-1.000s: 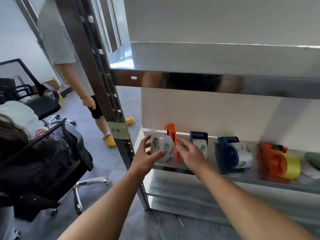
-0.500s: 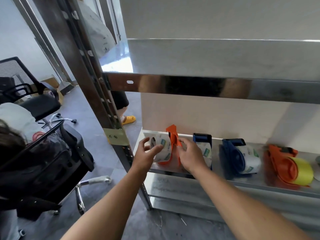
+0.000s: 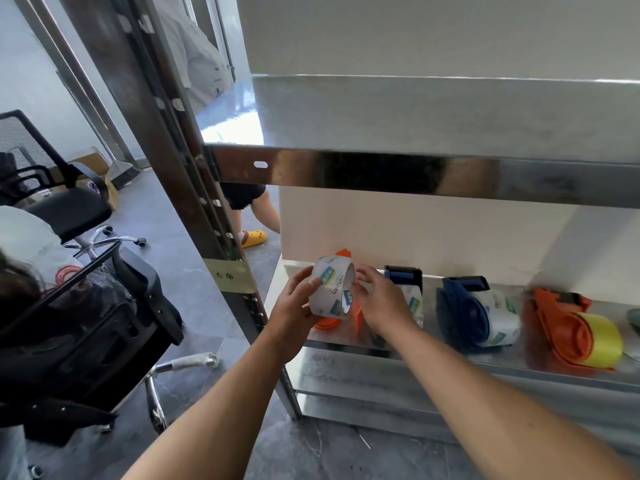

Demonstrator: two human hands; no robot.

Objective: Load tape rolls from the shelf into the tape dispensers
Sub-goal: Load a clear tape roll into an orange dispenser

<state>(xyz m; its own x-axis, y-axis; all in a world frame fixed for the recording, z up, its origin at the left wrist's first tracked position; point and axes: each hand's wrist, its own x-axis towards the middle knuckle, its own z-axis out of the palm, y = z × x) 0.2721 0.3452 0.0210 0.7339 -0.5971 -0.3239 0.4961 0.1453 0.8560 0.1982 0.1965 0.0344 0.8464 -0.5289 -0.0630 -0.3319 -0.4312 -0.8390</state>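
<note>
Clear printed tape roll (image 3: 331, 289) now lifted off orange plastic dispenser (image 3: 346, 317), held above metal shelf's (image 3: 450, 351) left end. Left hand (image 3: 294, 311) gripping roll; right hand's (image 3: 379, 303) loosely spread fingertips touching its rim. Loading apparently undone; reseating judged next.

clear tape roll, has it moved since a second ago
Yes. The clear tape roll, held in the left hand, has come up and off the orange dispenser, which still sits on the shelf.
</note>
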